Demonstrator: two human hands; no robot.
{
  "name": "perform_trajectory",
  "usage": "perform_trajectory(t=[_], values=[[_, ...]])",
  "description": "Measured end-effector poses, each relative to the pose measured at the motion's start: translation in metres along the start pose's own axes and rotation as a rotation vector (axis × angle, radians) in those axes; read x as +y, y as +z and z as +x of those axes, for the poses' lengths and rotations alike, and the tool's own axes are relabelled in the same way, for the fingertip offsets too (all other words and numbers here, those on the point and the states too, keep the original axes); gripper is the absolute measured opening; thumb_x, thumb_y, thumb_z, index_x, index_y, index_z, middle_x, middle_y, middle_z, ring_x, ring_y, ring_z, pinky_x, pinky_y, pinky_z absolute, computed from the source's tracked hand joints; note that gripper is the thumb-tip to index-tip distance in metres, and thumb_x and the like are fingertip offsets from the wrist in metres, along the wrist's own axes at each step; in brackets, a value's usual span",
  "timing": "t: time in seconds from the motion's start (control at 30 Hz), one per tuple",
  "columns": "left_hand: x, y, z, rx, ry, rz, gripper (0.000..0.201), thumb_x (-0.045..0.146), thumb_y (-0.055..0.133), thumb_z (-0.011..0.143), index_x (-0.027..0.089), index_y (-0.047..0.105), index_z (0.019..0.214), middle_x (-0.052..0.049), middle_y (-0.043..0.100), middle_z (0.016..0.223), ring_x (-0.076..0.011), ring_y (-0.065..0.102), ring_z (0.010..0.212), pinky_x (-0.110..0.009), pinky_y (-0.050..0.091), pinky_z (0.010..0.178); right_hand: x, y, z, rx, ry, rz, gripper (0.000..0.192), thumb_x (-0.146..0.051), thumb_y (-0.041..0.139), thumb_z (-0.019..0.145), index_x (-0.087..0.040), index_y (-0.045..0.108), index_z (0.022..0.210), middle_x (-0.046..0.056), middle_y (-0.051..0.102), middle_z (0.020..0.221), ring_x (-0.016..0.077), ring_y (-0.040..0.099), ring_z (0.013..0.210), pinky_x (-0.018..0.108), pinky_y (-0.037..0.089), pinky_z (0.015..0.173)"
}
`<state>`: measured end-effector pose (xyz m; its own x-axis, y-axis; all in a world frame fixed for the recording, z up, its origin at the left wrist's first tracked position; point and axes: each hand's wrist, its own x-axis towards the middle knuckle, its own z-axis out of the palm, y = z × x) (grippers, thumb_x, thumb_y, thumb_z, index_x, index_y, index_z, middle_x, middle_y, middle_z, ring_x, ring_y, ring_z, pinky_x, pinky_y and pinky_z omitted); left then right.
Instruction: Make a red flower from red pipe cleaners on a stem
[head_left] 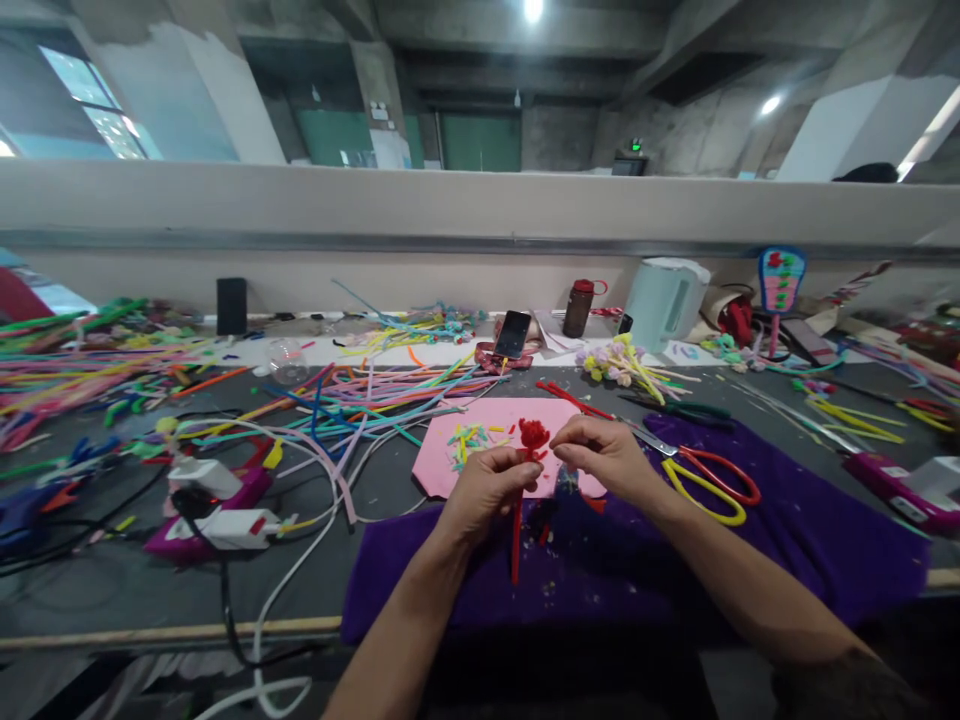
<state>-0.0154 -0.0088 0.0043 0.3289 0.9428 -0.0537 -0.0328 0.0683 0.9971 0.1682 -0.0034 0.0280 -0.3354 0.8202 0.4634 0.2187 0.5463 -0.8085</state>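
Observation:
My left hand [484, 490] and my right hand [604, 455] meet over the table and both pinch a red pipe-cleaner flower [533, 436]. Its curled red head sits between my fingertips. A red stem [516, 540] hangs down from my left hand over a purple cloth [795, 540]. Behind the flower lies a pink sheet [517, 415] with small coloured cuttings on it.
Scissors with red and yellow handles [705, 480] lie right of my right hand. Loose coloured pipe cleaners [360, 395] spread across the left. A glue gun [217, 515] with cables sits at the left front. A phone [512, 333], a bottle [577, 307] and a kettle [664, 300] stand behind.

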Motion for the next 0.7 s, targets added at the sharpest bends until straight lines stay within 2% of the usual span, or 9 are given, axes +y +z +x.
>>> perform_trajectory(t=[0.3,0.47,0.7], values=[[0.001,0.000,0.001,0.018,0.036,0.050,0.028,0.040,0.064,0.065,0.012,0.060,0.064,0.005,0.046,0.045,-0.0038,0.030,0.035,-0.020,0.018,0.038,0.001,0.010,0.000,0.027,0.226,0.180,0.011,-0.024,0.062,0.071,-0.013,0.062,0.074,-0.001,0.059,0.059,0.0079,0.052,0.048,0.020,0.042,0.046],[0.004,0.002,0.000,0.071,0.038,0.059,0.023,0.036,0.065,0.065,0.013,0.061,0.065,0.005,0.046,0.046,-0.0042,0.030,0.038,-0.020,0.021,0.039,0.004,0.017,0.001,-0.013,0.236,0.288,0.014,-0.024,0.064,0.070,-0.014,0.062,0.079,-0.001,0.061,0.066,0.0084,0.054,0.054,0.020,0.043,0.049],[0.004,0.003,-0.003,0.181,0.143,-0.037,0.024,0.036,0.065,0.067,0.012,0.061,0.065,0.004,0.047,0.050,-0.0045,0.032,0.042,-0.020,0.021,0.041,-0.001,0.026,0.009,-0.008,0.266,0.390,0.022,-0.031,0.065,0.069,-0.014,0.062,0.081,-0.001,0.059,0.062,0.0075,0.050,0.049,0.018,0.036,0.043]])
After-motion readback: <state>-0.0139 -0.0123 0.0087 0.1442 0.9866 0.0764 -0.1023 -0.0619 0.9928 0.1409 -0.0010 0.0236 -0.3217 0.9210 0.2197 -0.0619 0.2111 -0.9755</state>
